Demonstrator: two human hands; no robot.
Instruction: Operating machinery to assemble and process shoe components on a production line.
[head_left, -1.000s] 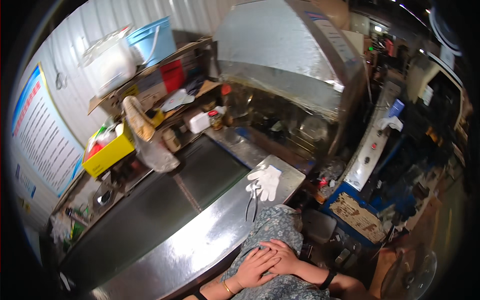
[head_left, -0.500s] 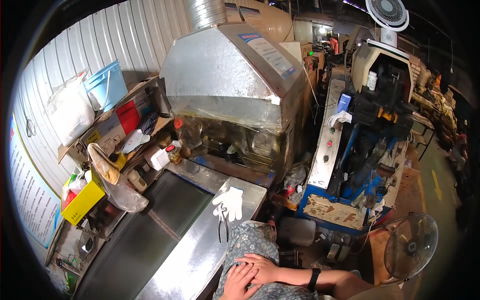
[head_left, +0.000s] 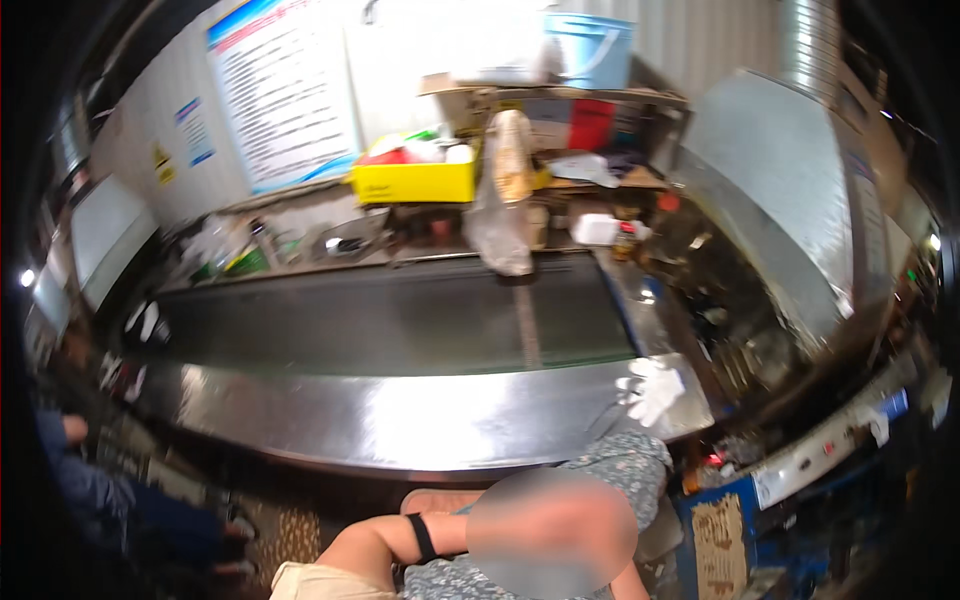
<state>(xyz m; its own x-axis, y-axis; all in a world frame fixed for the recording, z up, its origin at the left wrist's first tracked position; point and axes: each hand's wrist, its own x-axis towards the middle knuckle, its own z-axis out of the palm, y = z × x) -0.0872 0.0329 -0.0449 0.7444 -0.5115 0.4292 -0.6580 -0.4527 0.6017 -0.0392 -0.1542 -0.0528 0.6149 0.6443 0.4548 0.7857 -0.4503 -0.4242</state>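
My left hand (head_left: 498,528) and my right hand (head_left: 600,525) are together over my lap, on grey floral cloth (head_left: 625,468). A smeared oval patch covers both, so their fingers and anything between them cannot be made out. A black band (head_left: 421,537) circles my left wrist. Ahead and to the right of the hands, a white glove (head_left: 652,390) lies on the metal ledge (head_left: 300,415). Beside the glove, the dark handles of pliers (head_left: 603,420) show faintly through motion blur. Neither hand touches the glove or the pliers.
Beyond the ledge runs a dark conveyor belt (head_left: 400,320). A yellow box (head_left: 415,183), a hanging plastic bag (head_left: 500,225) and a blue bucket (head_left: 590,50) stand behind it. A metal hood (head_left: 775,190) is at right. Another person's dark-clothed leg (head_left: 140,510) is at far left.
The view has swung left, bringing the whole belt and another person into sight. My hands still lie together on my lap, now blurred; the glove appears further right in view.
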